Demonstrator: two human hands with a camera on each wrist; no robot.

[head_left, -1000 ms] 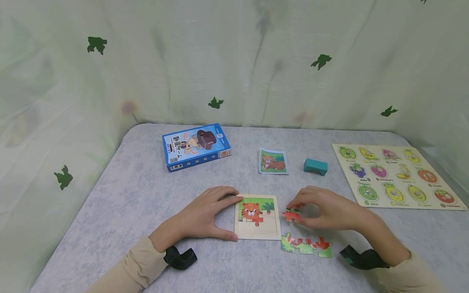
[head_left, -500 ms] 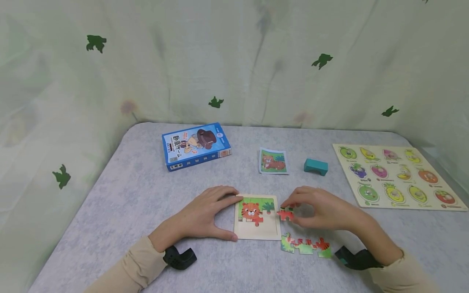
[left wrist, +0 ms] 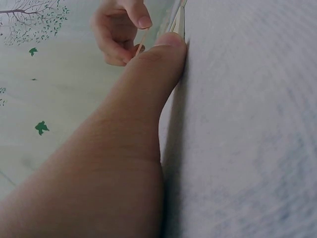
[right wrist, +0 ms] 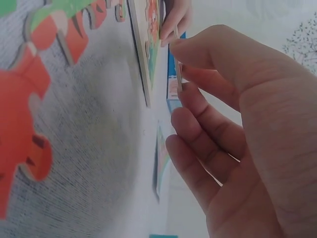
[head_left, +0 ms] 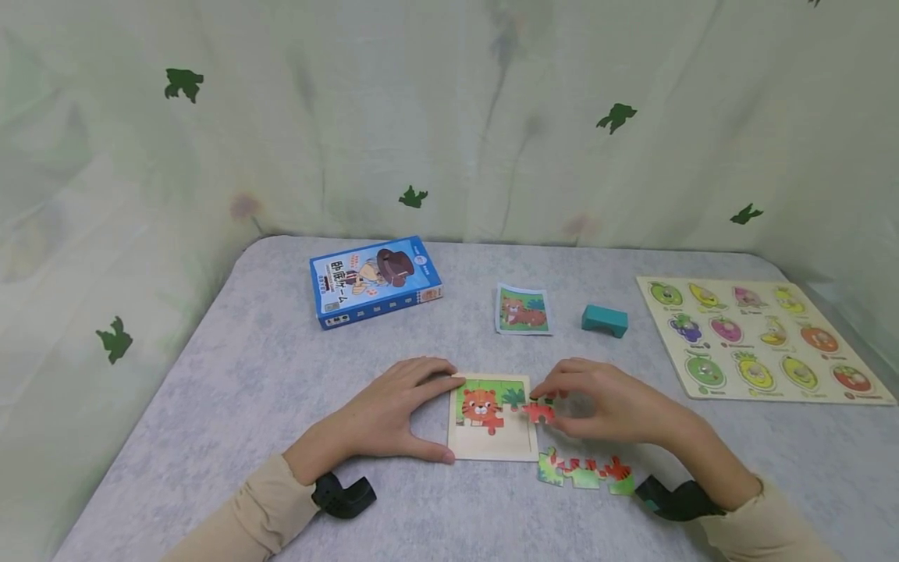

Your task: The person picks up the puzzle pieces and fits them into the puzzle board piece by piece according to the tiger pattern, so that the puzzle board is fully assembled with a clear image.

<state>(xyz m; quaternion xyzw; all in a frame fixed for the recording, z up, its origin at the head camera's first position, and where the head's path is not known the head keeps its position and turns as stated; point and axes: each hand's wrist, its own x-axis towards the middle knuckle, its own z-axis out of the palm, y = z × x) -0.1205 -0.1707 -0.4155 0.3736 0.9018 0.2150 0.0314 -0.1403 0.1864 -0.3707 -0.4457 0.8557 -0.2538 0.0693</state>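
Note:
My left hand (head_left: 389, 414) rests at the left side of a small square wooden puzzle tray (head_left: 495, 448), thumb by the near corner and forefinger by the far one. Inside the tray, joined pieces show a tiger's head (head_left: 481, 406) and green background along the top. Between thumb and fingertips, my right hand (head_left: 618, 402) pinches a red-orange jigsaw piece (head_left: 539, 411) over the tray's right edge; the right wrist view shows this piece (right wrist: 178, 67) edge-on. Just below and right of the tray lie several loose jigsaw pieces (head_left: 584, 477), red and green.
Behind the tray lies a tiger picture card (head_left: 523, 311), with a teal block (head_left: 605, 319) to its right. A blue game box (head_left: 375, 279) sits at the back left. On the right is a wooden fruit puzzle board (head_left: 758, 337).
My right hand has moved left, carrying the jigsaw piece from beside the tray to over its right edge. My left hand and the tray have stayed put.

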